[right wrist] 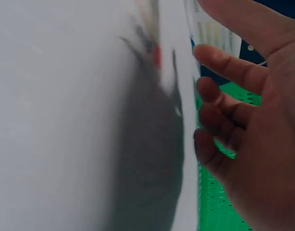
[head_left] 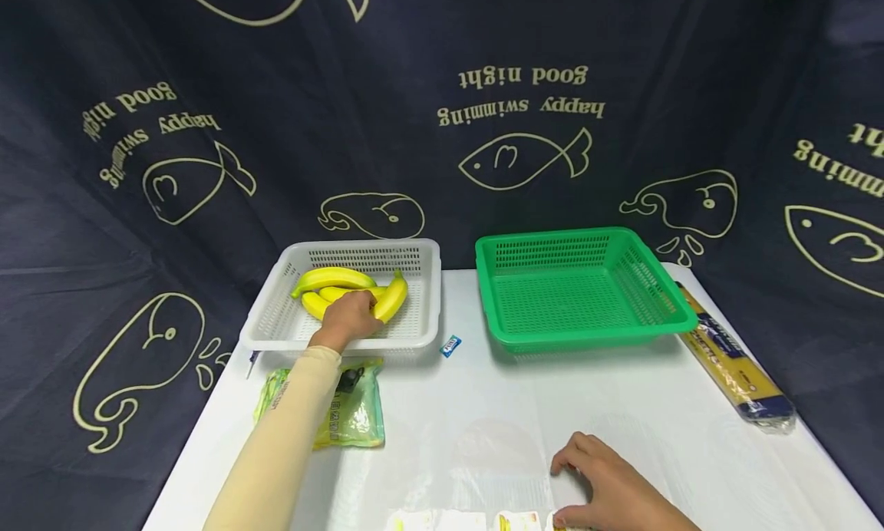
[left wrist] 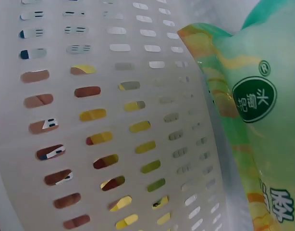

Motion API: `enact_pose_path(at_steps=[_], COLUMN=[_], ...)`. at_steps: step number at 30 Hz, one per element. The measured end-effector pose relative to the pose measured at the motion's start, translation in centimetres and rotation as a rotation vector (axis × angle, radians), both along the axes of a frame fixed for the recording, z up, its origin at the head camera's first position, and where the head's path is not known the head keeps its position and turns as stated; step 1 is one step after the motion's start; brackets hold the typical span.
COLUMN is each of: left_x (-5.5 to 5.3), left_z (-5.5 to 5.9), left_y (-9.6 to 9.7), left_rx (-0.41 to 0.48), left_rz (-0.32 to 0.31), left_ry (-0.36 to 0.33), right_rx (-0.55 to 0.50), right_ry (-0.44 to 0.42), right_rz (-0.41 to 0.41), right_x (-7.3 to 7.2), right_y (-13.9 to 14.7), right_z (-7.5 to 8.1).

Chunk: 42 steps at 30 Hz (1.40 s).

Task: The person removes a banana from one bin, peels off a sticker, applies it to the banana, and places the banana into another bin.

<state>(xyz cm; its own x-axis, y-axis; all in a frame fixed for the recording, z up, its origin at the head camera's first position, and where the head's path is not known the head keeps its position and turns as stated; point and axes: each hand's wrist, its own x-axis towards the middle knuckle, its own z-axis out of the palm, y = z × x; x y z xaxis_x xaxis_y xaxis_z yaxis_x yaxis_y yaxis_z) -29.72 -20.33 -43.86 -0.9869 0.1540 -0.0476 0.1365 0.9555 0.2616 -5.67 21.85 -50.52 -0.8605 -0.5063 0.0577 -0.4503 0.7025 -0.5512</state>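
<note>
My left hand (head_left: 351, 316) reaches into the white basket (head_left: 433, 301) and grips the lower end of a yellow banana (head_left: 394, 297) on the right of the pile. Several more bananas (head_left: 336, 277) lie beside and beneath it. Through the slots of the basket wall (left wrist: 109, 144), parts of the fingers and yellow patches show in the left wrist view. My right hand (head_left: 611, 485) hovers low at the front of the table, fingers loosely bent and spread from the thumb. Its thumb tip overlaps the rightmost of several small white cards (head_left: 518, 522); nothing is in its grasp.
A green basket (head_left: 499, 338) stands at the back right. Behind the left forearm lies a green and yellow plastic packet (head_left: 362, 416). A small blue wrapped piece (head_left: 450, 346) rests between the baskets. Along the right edge lies a long yellow and blue package (head_left: 732, 362). Dark printed cloth hangs behind.
</note>
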Motion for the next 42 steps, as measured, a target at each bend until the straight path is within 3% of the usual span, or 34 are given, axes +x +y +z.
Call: enact_pose_path(at_steps=[3,9,13,22,27,42], left_x=[0.1,0.2,0.5,0.8,1.5,3.8], left_z=[0.1,0.4,0.7,1.8,2.6,5.2], left_y=[-0.1,-0.5,-0.5,-0.6,-0.7,-0.5], left_rx=[0.009,0.026,0.047,0.117,0.189,0.398], left_rz=[-0.004,0.008,0.001,0.011,0.026,-0.073], left_ry=[-0.003,0.003,0.023,0.066,0.087,0.244], right_rx=[-0.025,-0.051,-0.085,0.01,0.018,0.01], right_ry=[0.042,-0.036,-0.006,-0.047,-0.019,0.03], right_rz=[0.045,0.023,0.014,-0.147,-0.188,-0.208], right_x=[0.3,0.1,0.1,-0.3,-0.3,-0.3], right_y=[0.4,0.8,1.1,1.4,1.5,1.6], right_z=[-1.0,-0.9,-1.0,-0.9,-0.9,-1.3])
